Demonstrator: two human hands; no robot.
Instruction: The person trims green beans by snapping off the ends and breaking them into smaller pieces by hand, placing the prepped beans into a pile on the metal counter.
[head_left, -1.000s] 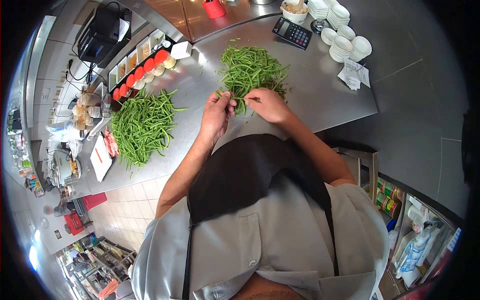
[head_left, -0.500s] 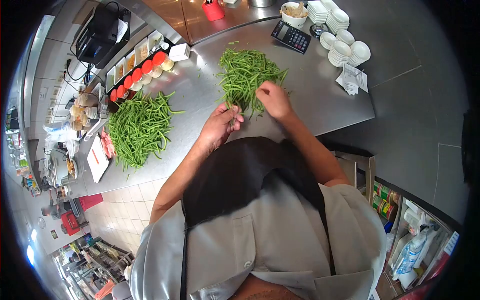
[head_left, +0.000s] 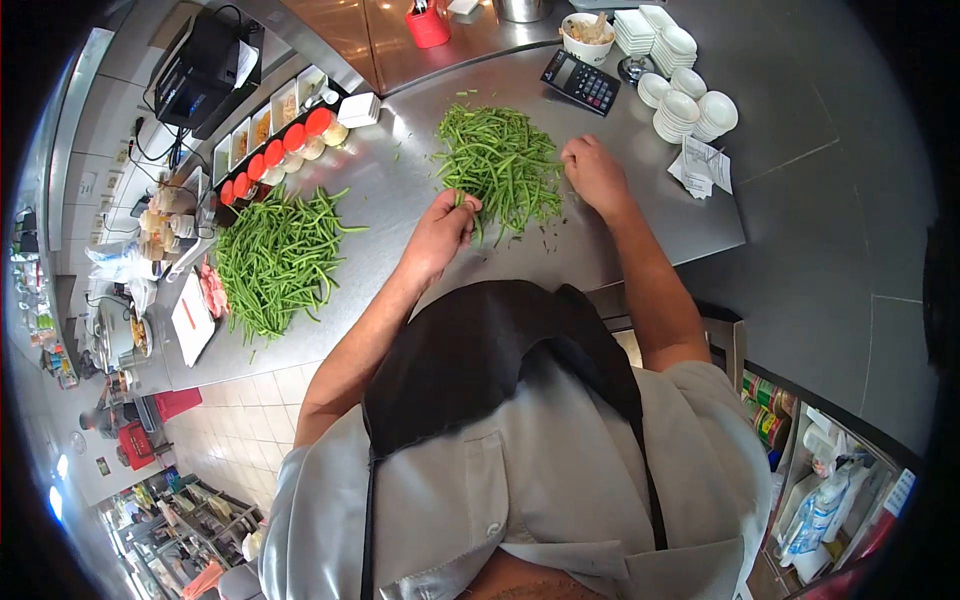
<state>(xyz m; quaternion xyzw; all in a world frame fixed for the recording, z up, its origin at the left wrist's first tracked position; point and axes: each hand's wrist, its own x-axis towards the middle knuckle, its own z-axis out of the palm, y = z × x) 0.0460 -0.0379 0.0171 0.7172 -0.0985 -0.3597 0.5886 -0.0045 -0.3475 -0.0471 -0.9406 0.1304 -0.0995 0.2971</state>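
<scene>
Beans pinched in the left hand need light, even pressure; the right hand is curled beside the pile, contents hidden.

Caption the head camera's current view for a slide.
Left hand and right hand at a pile of green beans on a steel counter.

Both bare hands reach forward, well apart, from bent elbows held out to either side of the torso. The left hand has its thumb and fingers closed together, its forearm slanting inward up to the wrist. The right hand sits slightly farther forward, back upward and fingers curled, the right forearm angling outward down to the elbow.
</scene>
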